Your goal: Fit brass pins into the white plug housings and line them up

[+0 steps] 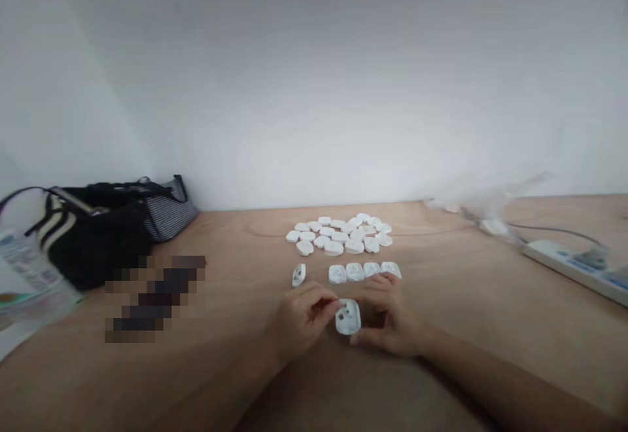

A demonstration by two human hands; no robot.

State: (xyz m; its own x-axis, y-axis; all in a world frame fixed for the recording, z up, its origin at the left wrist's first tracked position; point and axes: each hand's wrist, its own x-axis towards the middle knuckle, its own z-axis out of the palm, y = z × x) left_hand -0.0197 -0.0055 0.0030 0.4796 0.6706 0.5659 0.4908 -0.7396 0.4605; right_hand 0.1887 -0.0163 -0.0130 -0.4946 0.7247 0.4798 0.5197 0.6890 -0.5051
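Both hands meet over the wooden table (490, 327) near its front. My left hand (299, 319) and my right hand (390, 317) each pinch a side of one small white plastic plug piece (348, 317), fingers curled round it. Just beyond the hands lies a short row of the same white pieces (364, 271), with one more piece (298, 275) standing alone to the left. Farther back sits a heap of several white pieces (339, 234).
A black bag (93, 235) with a striped pouch (169, 213) lies at the left, a clear plastic bottle (29, 275) at the far left edge. A white power strip (574, 265) with cable and a crumpled clear plastic bag (485, 213) lie at the right. White wall behind.
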